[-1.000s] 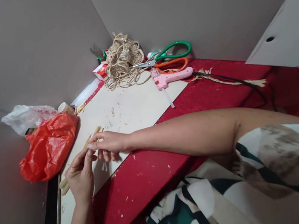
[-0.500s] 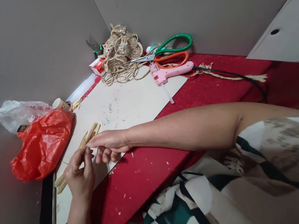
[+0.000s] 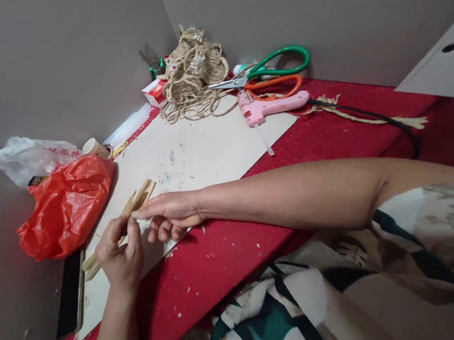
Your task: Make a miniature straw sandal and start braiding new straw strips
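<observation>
My left hand (image 3: pixel 121 254) comes in from the bottom, its thumb and fingers pinched together. From the right reaches my right hand (image 3: pixel 170 213), its thumb and forefinger also pinched and the other fingers loosely curled. Their fingertips meet over a white board, and whatever is between them is too small to make out. Under and behind the hands lies a bundle of flat, straw-coloured strips (image 3: pixel 142 193), partly covered by the left hand.
At the back are coiled twisted cord (image 3: pixel 195 72), scissors (image 3: pixel 235 83) with green and orange handles, and a pink glue gun (image 3: pixel 275 105). A red plastic bag (image 3: pixel 72 208), paper cup (image 3: pixel 95 148) and dark flat device (image 3: pixel 71 295) lie left. Red cloth (image 3: pixel 199 281) surrounds the board (image 3: pixel 208 149).
The camera view has shifted slightly, moving the back items right and up. Both hands stay pinched together at the fingertips, with little other movement.
</observation>
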Available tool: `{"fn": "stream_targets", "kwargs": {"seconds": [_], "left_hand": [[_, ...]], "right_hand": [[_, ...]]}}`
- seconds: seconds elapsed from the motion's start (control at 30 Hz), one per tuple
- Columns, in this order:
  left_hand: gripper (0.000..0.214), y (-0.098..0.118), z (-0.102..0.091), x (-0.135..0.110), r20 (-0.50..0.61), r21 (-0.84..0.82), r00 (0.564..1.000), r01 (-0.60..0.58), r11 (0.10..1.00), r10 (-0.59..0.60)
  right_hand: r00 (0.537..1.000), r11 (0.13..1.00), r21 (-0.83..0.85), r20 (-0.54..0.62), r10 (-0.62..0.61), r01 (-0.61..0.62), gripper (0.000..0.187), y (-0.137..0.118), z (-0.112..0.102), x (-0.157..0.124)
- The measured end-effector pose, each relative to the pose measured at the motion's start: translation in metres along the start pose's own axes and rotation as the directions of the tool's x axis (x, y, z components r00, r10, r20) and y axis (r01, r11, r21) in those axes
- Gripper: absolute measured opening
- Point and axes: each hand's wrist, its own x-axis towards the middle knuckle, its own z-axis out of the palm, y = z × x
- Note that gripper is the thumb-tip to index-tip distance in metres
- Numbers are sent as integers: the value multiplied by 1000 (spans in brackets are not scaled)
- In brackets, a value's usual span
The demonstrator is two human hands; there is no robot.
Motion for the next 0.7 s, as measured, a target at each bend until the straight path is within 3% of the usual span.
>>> {"fn": "stream_targets", "kwargs": {"seconds": [0.13, 0.23, 0.37, 0.5, 0.7], "left_hand": [[10, -9, 4, 4, -2, -44, 994, 107, 993, -107], [22, -7, 6, 4, 13, -88, 988, 155, 984, -154], [34, -1, 9, 1, 74, -123, 989, 136, 983, -128], [28, 2, 13, -2, 65, -145, 995, 82, 986, -73], [16, 1, 18, -6, 32, -234, 997, 73, 969, -68]], "right_hand": [[999, 998, -68, 53, 4, -1, 42, 1, 6, -6], [1000, 997, -70, 6, 15, -15, 32, 2, 10, -9], [991, 998, -57, -130, -16, 8, 17, 1, 13, -10], [962, 997, -53, -267, -60, 47, 23, -1, 15, -11], [949, 995, -78, -307, -80, 59, 25, 0, 16, -9]]}}
